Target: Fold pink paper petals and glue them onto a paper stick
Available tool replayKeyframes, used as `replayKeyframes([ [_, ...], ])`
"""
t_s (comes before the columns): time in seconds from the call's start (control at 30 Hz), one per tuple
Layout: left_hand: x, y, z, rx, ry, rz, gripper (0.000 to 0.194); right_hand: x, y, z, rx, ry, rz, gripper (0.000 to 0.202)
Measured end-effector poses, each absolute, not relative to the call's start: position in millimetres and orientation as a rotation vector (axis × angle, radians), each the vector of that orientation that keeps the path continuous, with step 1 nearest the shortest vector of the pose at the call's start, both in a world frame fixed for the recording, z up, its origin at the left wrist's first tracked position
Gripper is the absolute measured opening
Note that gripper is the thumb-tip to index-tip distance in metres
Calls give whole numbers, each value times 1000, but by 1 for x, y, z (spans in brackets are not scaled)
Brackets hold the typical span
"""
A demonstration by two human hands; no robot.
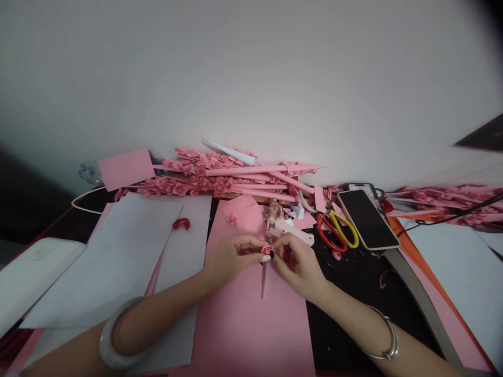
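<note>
Between my fingertips, over a large pink sheet (251,335), is a small pink paper rose (267,250). My left hand (238,256) pinches it from the left. My right hand (301,264) has curled fingers closed at its right edge, partly hiding it. A thin pink stick (264,283) shows just below the hands; whether it joins the rose I cannot tell. Right behind my hands lies a pale pink glue gun (291,230). Another small paper rose (231,219) rests on cut pink paper (249,214) behind my left hand.
Paper flower stems (188,173) are piled along the wall. Scissors (338,230) with red and yellow handles and a phone (367,219) lie at right. White sheets (118,251) cover the left, with a red-handled tool (181,224) on them. A white box-like device (39,272) stands far left.
</note>
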State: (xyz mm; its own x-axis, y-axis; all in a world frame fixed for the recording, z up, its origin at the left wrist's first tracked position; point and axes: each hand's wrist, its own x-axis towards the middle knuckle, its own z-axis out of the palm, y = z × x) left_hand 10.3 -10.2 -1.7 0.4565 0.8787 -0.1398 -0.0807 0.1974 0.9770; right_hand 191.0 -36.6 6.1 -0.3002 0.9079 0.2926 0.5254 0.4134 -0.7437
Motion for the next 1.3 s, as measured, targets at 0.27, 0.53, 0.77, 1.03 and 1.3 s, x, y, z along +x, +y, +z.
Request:
replayKeyframes([
  [0.27,9,-9,-7,1270,890,790,24,191,-36,5,-1223,-1954,659,10],
  [0.53,9,-8,-11,1272,842,785,25,192,-36,4,-1240,-1916,682,8],
  [0.77,9,-9,-7,1258,803,806,23,191,-35,6,-1243,-1890,699,10],
  [1.03,10,-9,-6,1208,789,814,28,192,-35,6,-1227,-1895,678,9],
  [1.3,10,-8,-9,1227,794,810,27,191,-34,5,-1231,-1904,667,10],
])
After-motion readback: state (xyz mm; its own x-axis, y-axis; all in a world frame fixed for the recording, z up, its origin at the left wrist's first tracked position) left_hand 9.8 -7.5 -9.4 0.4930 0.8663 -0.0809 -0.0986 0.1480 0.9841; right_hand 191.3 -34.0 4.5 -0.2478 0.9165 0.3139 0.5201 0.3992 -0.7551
